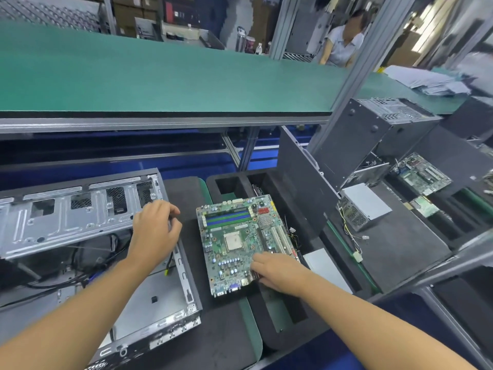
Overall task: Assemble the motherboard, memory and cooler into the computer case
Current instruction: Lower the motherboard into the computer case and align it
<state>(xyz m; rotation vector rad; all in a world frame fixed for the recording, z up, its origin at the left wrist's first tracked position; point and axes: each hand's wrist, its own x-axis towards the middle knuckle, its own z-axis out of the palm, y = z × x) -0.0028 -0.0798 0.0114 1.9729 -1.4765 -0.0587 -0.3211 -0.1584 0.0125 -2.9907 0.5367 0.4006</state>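
- The motherboard (237,247) is seen lying flat on the black foam tray (290,182), just to the right of the open computer case (149,297) and not yet inside it.
- The coming move is judged to be a lift and a carry leftward: the case floor lies to the left of the board, across the case's right side wall.
- The board's long axis runs away from the person, roughly parallel to that side wall. The port edge is nearest the person and the memory slots (229,217) are at the far end.
- The right hand (280,271) is laid on the board's near right corner, its fingers nearly straight and close together on the top face. The thumb is not seen.
- The left hand (156,231) is held over the case's right wall beside the raised drive cage (66,217), near the board's left edge but apart from it. Its fingers are curled, and whether anything is held cannot be told.
- The right hand is the one already on the board; the left is the nearer to the case.
- The board is green and densely populated. A silver square sits in the central socket (234,241), and no cooler is fitted over it.
- Whether a memory stick is seated cannot be told.
- The raised cage and the cables on the case floor are judged likely to be in the way.
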